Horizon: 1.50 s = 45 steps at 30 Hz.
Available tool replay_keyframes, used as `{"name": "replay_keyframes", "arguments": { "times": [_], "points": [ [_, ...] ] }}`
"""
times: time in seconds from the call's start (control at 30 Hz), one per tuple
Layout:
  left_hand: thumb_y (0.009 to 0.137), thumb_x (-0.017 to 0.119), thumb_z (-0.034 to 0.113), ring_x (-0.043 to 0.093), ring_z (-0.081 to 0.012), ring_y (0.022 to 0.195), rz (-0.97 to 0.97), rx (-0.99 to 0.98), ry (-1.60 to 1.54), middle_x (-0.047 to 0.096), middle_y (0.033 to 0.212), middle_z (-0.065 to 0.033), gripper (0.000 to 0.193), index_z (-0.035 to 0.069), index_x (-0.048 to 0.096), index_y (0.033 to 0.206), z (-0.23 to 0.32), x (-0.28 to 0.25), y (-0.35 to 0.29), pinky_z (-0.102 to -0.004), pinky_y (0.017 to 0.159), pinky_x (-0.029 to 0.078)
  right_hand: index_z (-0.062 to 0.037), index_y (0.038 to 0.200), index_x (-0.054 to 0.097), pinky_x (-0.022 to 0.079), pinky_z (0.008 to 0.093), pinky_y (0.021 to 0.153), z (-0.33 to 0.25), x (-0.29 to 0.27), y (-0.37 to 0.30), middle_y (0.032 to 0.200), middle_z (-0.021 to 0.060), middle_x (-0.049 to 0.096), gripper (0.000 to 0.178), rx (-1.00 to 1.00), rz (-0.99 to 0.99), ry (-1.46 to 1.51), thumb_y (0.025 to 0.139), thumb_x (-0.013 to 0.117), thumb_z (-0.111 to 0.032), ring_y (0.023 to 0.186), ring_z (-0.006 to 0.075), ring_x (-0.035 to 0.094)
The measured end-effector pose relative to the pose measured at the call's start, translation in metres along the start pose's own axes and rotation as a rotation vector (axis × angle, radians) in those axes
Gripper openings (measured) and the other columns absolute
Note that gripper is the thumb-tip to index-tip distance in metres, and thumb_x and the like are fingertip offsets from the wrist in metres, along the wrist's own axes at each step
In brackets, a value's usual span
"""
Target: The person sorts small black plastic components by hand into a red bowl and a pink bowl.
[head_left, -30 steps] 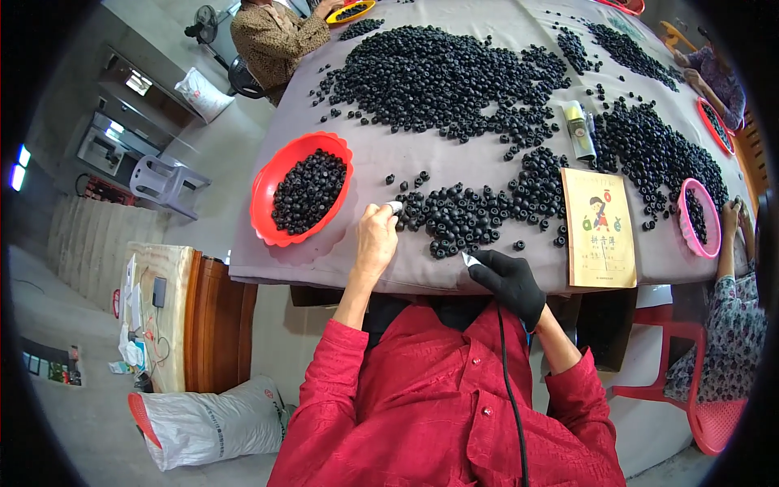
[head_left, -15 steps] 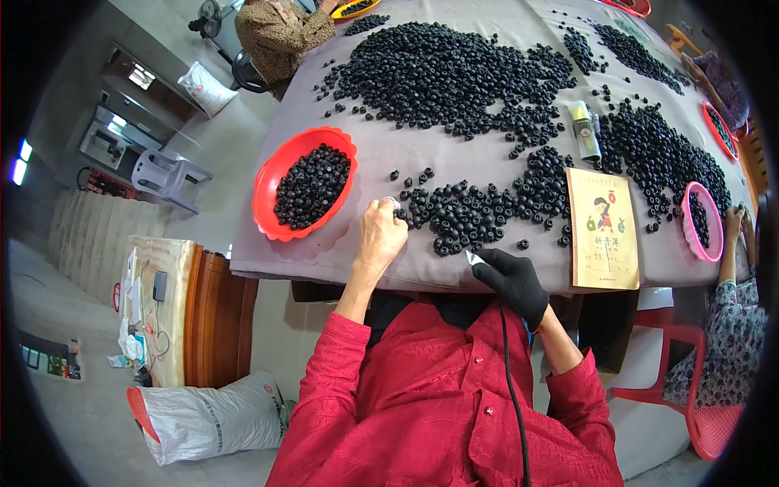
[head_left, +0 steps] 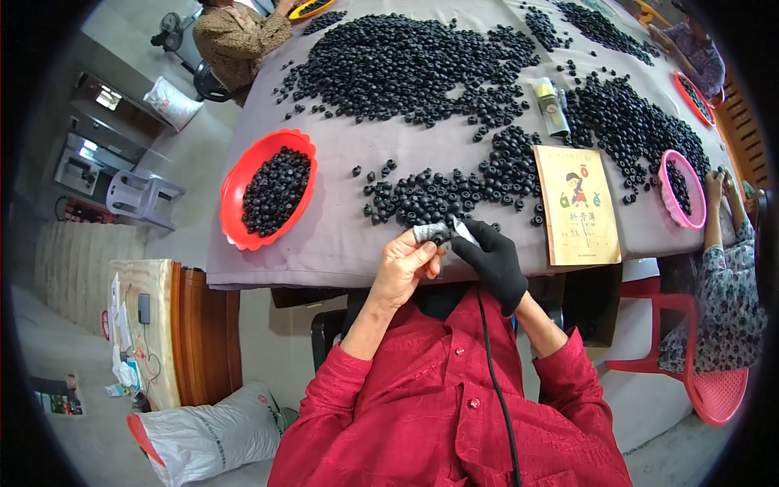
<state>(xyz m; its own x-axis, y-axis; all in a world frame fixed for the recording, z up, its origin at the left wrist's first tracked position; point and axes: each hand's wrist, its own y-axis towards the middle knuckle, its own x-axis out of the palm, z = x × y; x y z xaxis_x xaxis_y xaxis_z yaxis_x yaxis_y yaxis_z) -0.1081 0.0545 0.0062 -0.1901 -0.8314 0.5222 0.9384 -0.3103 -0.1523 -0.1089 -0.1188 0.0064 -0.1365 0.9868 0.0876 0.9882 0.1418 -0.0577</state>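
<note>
Head view, the only one. Bare left hand [head_left: 404,266], greyish-white wrap [head_left: 428,233] round a fingertip: fingers pinched narrow on what looks like one small round black bead-like piece [head_left: 439,239]. Right hand [head_left: 491,260], in a black fabric glove [head_left: 510,280]: fingers closed on a small white pointed tool [head_left: 465,232] just beside the piece; contact I can't tell. Thin black cord [head_left: 492,365] trails below that hand. Both hands at the near edge of the grey-clothed counter [head_left: 333,243], by a small heap of like black pieces [head_left: 442,191]. Scalloped red plastic bowl [head_left: 231,203], part-filled with more, stands off left.

My reading: a single piece is being worked at the tip. Next move calls for a firm left pinch and small, careful right-hand motion, clear of the fingertips.
</note>
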Motion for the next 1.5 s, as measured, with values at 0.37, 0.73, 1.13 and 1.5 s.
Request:
{"name": "replay_keyframes", "arguments": {
  "times": [0.37, 0.73, 1.13, 1.5],
  "points": [
    [0.085, 0.057, 0.006, 0.055, -0.0084, 0.057, -0.059, -0.047, 0.000, 0.062, 0.076, -0.0042, 0.015, 0.003, 0.060, 0.099, -0.012, 0.009, 0.001, -0.0201, 0.047, 0.043, 0.0007, 0.111, 0.055, 0.045, 0.0260, 0.075, 0.001, -0.004, 0.001, 0.093, 0.0084, 0.063, 0.038, -0.046, -0.053, -0.101, 0.081, 0.064, -0.021, 0.086, 0.0101, 0.056],
    [0.085, 0.058, 0.009, 0.055, -0.0088, 0.057, 0.049, 0.024, -0.051, 0.060, 0.069, -0.0025, 0.010, 0.005, 0.061, 0.093, -0.019, -0.007, 0.009, -0.0193, 0.051, 0.044, -0.0010, 0.112, 0.056, 0.046, 0.0262, 0.076, -0.003, -0.003, -0.003, 0.095, 0.0078, 0.064, 0.037, -0.097, -0.144, -0.061, 0.083, 0.062, -0.022, 0.086, 0.0103, 0.057],
    [0.086, 0.057, 0.007, 0.052, -0.0066, 0.059, 0.060, 0.036, -0.107, 0.059, 0.073, 0.0001, 0.012, 0.006, 0.061, 0.097, -0.022, -0.010, 0.010, -0.0181, 0.053, 0.042, -0.0049, 0.113, 0.058, 0.047, 0.0259, 0.073, 0.003, 0.000, -0.005, 0.088, 0.0093, 0.066, 0.034, -0.062, -0.186, -0.210, 0.084, 0.061, -0.021, 0.081, 0.0089, 0.059],
    [0.086, 0.057, 0.008, 0.050, -0.0055, 0.057, 0.044, 0.056, -0.048, 0.058, 0.072, 0.0007, 0.013, 0.005, 0.061, 0.098, -0.020, -0.009, 0.009, -0.0178, 0.052, 0.040, -0.0051, 0.113, 0.058, 0.048, 0.0281, 0.072, -0.006, -0.001, -0.004, 0.089, 0.0134, 0.065, 0.034, -0.061, -0.213, -0.278, 0.084, 0.060, -0.023, 0.081, 0.0129, 0.062]
  ]
}}
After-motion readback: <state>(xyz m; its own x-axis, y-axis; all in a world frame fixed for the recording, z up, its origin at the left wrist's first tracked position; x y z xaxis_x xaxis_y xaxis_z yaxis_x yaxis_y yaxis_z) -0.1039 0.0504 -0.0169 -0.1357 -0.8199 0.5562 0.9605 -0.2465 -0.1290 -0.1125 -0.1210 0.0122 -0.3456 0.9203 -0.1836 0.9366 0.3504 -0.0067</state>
